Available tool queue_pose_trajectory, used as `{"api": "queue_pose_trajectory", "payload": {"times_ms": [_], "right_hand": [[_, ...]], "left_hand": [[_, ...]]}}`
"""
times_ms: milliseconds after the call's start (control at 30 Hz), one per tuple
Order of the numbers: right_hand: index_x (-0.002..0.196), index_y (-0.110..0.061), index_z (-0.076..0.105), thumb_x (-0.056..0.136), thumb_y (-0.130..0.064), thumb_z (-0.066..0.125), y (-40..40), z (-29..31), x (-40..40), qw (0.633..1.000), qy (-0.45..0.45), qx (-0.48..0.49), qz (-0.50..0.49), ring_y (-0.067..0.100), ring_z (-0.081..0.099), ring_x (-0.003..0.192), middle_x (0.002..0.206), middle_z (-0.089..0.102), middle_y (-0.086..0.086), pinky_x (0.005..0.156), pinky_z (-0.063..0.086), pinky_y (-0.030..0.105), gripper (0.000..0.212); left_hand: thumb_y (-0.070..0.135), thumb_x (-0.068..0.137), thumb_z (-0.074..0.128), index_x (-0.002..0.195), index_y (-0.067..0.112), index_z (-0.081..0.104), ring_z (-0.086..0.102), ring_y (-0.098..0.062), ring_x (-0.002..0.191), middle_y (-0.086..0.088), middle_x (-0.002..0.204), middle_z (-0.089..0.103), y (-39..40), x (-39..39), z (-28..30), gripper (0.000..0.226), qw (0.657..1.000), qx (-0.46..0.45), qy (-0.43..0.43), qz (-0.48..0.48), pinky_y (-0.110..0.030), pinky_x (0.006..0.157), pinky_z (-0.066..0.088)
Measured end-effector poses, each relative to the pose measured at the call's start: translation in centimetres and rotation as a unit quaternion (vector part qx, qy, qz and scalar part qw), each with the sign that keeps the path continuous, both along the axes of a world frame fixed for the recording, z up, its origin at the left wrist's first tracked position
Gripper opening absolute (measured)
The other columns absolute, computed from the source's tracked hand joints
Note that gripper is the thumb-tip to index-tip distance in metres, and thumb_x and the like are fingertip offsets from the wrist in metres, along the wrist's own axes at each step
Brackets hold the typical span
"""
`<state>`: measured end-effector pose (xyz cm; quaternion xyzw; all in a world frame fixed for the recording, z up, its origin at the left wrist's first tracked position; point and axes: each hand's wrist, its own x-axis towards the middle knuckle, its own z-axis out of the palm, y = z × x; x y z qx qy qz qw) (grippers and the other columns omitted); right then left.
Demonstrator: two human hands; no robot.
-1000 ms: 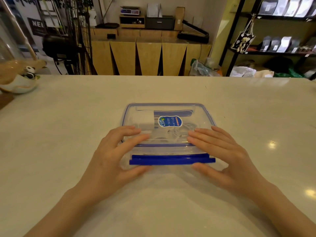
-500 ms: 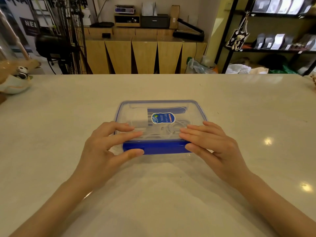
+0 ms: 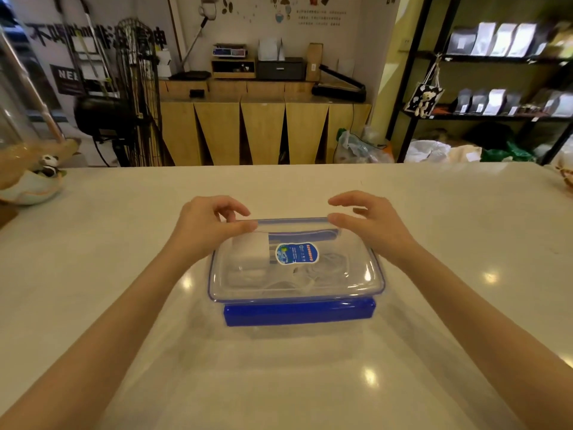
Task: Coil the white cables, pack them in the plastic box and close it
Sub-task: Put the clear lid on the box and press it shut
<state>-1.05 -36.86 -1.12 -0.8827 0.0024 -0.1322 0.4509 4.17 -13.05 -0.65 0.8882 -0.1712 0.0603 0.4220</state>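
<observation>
A clear plastic box (image 3: 297, 293) with a blue-rimmed lid stands on the white table (image 3: 434, 243) in front of me. Its near blue latch (image 3: 299, 312) is folded down against the front wall. White cables (image 3: 310, 274) and a white adapter lie coiled inside, seen through the lid under a blue label. My left hand (image 3: 207, 226) curls over the far left corner of the lid, thumb on top. My right hand (image 3: 369, 221) hovers at the far right corner, thumb touching the lid's edge, fingers spread above the far latch.
A pale bowl with a panda figure (image 3: 40, 181) sits at the table's left edge. Something woven (image 3: 566, 178) shows at the right edge. Beyond the table are a wooden counter, a fan and black shelves.
The near blue latch went from sticking out to folded down. Both hands then left the front of the box and moved to its far edge.
</observation>
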Motion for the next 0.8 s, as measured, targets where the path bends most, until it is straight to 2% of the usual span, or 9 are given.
{"api": "queue_pose_trajectory", "payload": {"times_ms": [33,100,167,267,333,433,533,633,800], "right_hand": [[0.108,-0.021,0.061,0.079,-0.025,0.067,-0.3,-0.1,0.6,0.999,0.026,0.024,-0.005,0.014,0.054,0.108,0.115,0.061,-0.001,0.09,0.041,0.028,0.029],[0.114,-0.02,0.057,0.079,-0.028,0.066,-0.7,-0.3,1.1,0.992,0.093,0.089,0.007,0.017,0.057,0.105,0.115,0.06,0.0,0.084,0.046,0.029,0.037],[0.118,-0.016,0.056,0.08,-0.029,0.064,-0.9,-0.8,1.2,0.974,0.155,0.163,0.027,0.021,0.062,0.099,0.113,0.062,0.004,0.079,0.052,0.032,0.041],[0.115,-0.01,0.057,0.082,-0.033,0.06,-0.9,-1.1,1.5,0.949,0.22,0.223,0.029,0.027,0.064,0.094,0.11,0.064,0.013,0.076,0.054,0.036,0.04],[0.11,-0.01,0.061,0.082,-0.035,0.059,-1.0,-1.1,1.7,0.941,0.249,0.228,0.037,0.027,0.066,0.089,0.106,0.066,0.014,0.075,0.055,0.036,0.037],[0.094,-0.015,0.066,0.083,-0.034,0.057,-1.0,-0.9,1.6,0.939,0.245,0.234,0.057,0.016,0.07,0.069,0.09,0.07,0.007,0.061,0.056,0.027,0.024],[0.102,-0.014,0.065,0.08,-0.028,0.063,-1.2,-1.4,1.6,0.959,0.165,0.227,0.03,0.022,0.068,0.085,0.102,0.069,0.009,0.067,0.056,0.029,0.026],[0.111,-0.015,0.061,0.079,-0.017,0.066,-1.3,-1.5,1.7,0.958,0.103,0.264,0.032,0.022,0.066,0.094,0.107,0.068,0.007,0.069,0.058,0.029,0.032],[0.106,-0.015,0.066,0.084,-0.02,0.059,-1.3,-1.6,1.7,0.96,0.132,0.241,0.058,0.024,0.067,0.093,0.105,0.068,0.009,0.076,0.057,0.034,0.023]], "left_hand": [[0.027,0.07,0.073,0.09,0.022,0.064,0.048,-0.011,0.065,0.004,0.073,0.056,0.0,0.5,-0.3,0.023,0.999,-0.02,0.025,0.016,-0.021,0.057,0.04],[0.027,0.07,0.072,0.098,0.021,0.061,0.052,-0.014,0.077,0.003,0.084,0.055,0.0,1.1,-0.8,0.03,0.988,-0.086,0.128,0.021,-0.023,0.061,0.045],[0.03,0.073,0.069,0.105,0.02,0.059,0.059,-0.017,0.087,-0.001,0.096,0.06,0.2,1.3,-1.1,0.035,0.958,-0.137,0.252,-0.006,-0.027,0.066,0.05],[0.038,0.071,0.066,0.101,0.017,0.063,0.065,-0.023,0.089,-0.007,0.099,0.067,0.4,1.8,-1.2,0.036,0.935,-0.127,0.329,-0.031,-0.032,0.069,0.053],[0.042,0.07,0.064,0.092,0.02,0.065,0.067,-0.023,0.085,-0.006,0.093,0.07,0.4,2.0,-1.1,0.031,0.929,-0.111,0.351,-0.038,-0.033,0.069,0.054],[0.047,0.065,0.062,0.089,0.023,0.067,0.069,-0.021,0.081,-0.003,0.085,0.074,0.7,2.3,-1.2,0.035,0.918,-0.102,0.377,-0.065,-0.031,0.065,0.055],[0.036,0.072,0.063,0.096,0.018,0.066,0.069,-0.021,0.082,-0.006,0.091,0.072,0.6,2.1,-1.5,0.03,0.926,-0.157,0.337,-0.067,-0.029,0.064,0.056],[0.022,0.074,0.066,0.105,0.016,0.061,0.067,-0.023,0.088,-0.009,0.099,0.068,0.4,1.8,-1.6,0.032,0.922,-0.227,0.309,-0.052,-0.029,0.062,0.058],[0.017,0.077,0.065,0.095,0.019,0.066,0.067,-0.022,0.087,-0.007,0.097,0.069,0.3,1.7,-1.7,0.018,0.923,-0.254,0.284,-0.051,-0.028,0.059,0.059]]}}
